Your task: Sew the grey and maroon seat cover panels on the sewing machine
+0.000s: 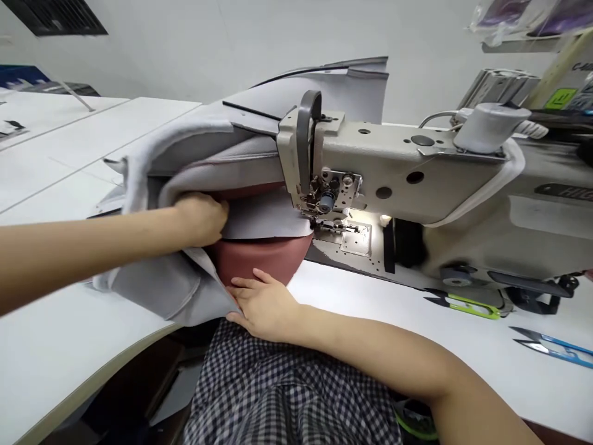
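Grey-and-red fabric (266,213) is bunched on the table (50,259), edge right up at the sewing machine (370,151). Right hand (269,306) lies on the red part, fingers spread; left hand (201,219) is curled in the grey folds, can't tell if it's gripping. Nameplate (563,191) reads "HIG", rest cut off. Top right: clear bag (498,31), purple stuff (504,11) inside.

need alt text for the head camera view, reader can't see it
A person's left hand reaches into folds of grey material, while the right hand rests on a red panel running up to the presser area of a sewing machine. Green snips and blue snips lie on the white table at picture right.
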### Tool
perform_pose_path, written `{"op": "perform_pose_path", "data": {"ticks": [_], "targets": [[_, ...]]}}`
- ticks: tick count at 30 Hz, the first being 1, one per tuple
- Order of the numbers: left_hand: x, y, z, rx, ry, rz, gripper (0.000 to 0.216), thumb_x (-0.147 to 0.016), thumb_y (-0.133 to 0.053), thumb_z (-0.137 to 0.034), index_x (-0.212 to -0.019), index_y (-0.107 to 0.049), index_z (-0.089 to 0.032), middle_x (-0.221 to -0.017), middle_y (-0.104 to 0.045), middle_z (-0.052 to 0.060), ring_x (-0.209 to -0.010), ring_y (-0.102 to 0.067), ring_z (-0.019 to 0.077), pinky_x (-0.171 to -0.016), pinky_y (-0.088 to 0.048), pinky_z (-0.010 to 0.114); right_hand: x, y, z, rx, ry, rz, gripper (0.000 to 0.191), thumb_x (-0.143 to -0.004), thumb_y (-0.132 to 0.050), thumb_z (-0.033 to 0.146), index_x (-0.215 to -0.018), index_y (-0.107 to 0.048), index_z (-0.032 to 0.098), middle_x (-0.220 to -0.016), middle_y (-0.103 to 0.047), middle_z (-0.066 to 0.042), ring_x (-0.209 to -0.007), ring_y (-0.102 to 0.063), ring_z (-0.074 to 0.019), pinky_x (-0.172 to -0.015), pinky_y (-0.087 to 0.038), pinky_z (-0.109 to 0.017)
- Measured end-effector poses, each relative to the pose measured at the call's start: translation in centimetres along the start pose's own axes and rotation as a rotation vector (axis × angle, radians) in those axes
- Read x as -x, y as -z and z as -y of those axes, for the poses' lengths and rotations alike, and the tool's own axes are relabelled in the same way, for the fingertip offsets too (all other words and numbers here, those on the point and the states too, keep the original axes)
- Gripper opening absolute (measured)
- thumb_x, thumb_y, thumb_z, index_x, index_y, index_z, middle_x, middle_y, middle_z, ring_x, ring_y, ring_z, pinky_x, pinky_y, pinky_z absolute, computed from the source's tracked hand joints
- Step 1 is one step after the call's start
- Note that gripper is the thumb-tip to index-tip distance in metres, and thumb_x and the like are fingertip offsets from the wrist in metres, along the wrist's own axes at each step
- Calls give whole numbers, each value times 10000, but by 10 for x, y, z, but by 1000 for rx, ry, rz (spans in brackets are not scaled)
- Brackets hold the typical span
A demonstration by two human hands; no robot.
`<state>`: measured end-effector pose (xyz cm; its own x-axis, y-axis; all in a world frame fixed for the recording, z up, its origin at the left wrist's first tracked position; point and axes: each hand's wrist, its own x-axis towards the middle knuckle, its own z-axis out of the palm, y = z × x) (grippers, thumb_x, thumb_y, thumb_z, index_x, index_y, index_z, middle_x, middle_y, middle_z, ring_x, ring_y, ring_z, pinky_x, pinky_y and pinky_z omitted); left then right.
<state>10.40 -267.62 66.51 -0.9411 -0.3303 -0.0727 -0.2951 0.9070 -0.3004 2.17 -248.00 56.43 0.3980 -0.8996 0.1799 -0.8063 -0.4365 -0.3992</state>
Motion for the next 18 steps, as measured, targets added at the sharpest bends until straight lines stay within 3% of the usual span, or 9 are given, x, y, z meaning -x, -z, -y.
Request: {"op": "perform_pose_path", "data": {"ticks": [3, 5, 7, 11, 14, 15, 18], "targets": [[-4, -1, -17, -234, 22, 63, 297, -771, -479, -108, -1020, -639, -74, -862, -684, 127, -706, -650, 253, -653, -494, 334, 5, -6, 3, 90, 50, -16, 479, -1055, -407, 391, -1391, -544, 78, -1482, -548, -81, -1459, -381, -235, -1245, -276, -500], [-14, 1, -28, -315, -62, 86, 389, -781, -418, -18, -1106, -628, -61, -1142, -668, 159, -852, -664, 226, -744, -495, 294, 9, -11, 4, 166, 48, -60, 461, -1049, -407, 388, -1369, -571, 99, -1514, -507, -99, -1480, -334, -278, -1233, -250, -592], [-22, 8, -30, -344, -160, 99, 409, -787, -406, 22, -1116, -633, -62, -1259, -617, 181, -924, -653, 224, -772, -486, 283, 11, -14, 6, 225, 6, -107, 443, -1044, -404, 397, -1316, -621, 123, -1553, -444, -137, -1503, -269, -339, -1187, -221, -709], [-24, 43, -37, -281, -375, 123, 363, -832, -414, -2, -1059, -656, -150, -1067, -643, 136, -830, -636, 216, -616, -426, 298, 7, -11, 7, 221, -53, -87, 458, -1053, -353, 399, -1287, -650, 140, -1567, -403, -184, -1494, -267, -397, -1118, -234, -789], [-12, 63, -77, -137, -546, 167, 236, -839, -500, -44, -958, -647, -186, -931, -656, 94, -773, -614, 209, -575, -379, 308, 6, -7, 8, 165, -75, -43, 461, -1050, -376, 408, -1319, -624, 128, -1503, -501, -159, -1447, -364, -368, -1140, -327, -696], [-7, 62, -94, -75, -556, 197, 217, -839, -504, -37, -930, -637, -182, -890, -658, 86, -718, -602, 203, -551, -351, 316, 6, -7, 7, 145, -92, -35, 447, -1040, -416, 401, -1325, -618, 122, -1458, -551, -148, -1409, -422, -347, -1140, -380, -627], [6, 42, -131, 127, -279, 241, 242, -863, -414, -6, -869, -600, -161, -769, -651, 70, -602, -572, 184, -505, -300, 323, 10, -9, 4, 128, -62, -32, 415, -1006, -513, 379, -1317, -620, 127, -1322, -655, -133, -1275, -552, -311, -1104, -446, -510]]}}
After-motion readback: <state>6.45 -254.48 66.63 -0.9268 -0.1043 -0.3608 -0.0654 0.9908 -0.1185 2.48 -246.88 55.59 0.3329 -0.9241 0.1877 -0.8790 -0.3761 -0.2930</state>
